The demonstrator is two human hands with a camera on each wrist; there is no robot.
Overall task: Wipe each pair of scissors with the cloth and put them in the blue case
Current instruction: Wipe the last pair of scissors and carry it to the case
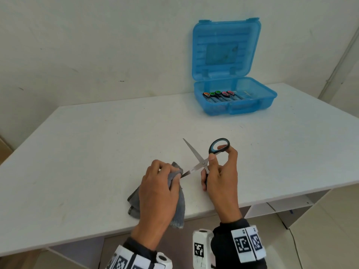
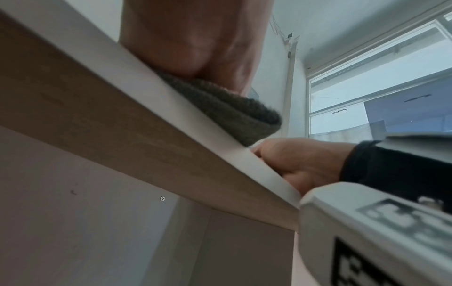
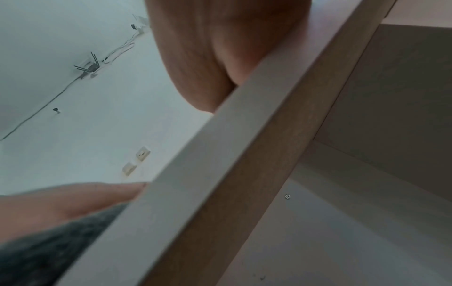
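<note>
The step in hand looked like wiping: one blade of an open pair was being drawn through the cloth.

Furthest left, the left hand [image 1: 157,188] lay near the table's [image 1: 87,152] front edge, fingers curled round a bunched fold of the grey cloth [image 1: 179,208] and pinching it over the tip of the lower blade. The rest of the cloth trailed under the hand to the front edge, where a corner hung just over the lip, as the left wrist view showed.

Beside it, the scissors [image 1: 201,163] were spread wide, the free blade pointing up and away to the left. The right hand [image 1: 220,175] held them by the handles, thumb and a finger at the upper black loop, the other fingers curled round the lower handle.

By my judgement the next move called for wiping the second blade, closing the pair, then carrying it to the case [image 1: 235,98].

The case stood open at the far right, well apart from the hands, lid upright, with several pairs [image 1: 218,95] lying in its left part and free room to their right. Bare tabletop lay between hands and case.
</note>
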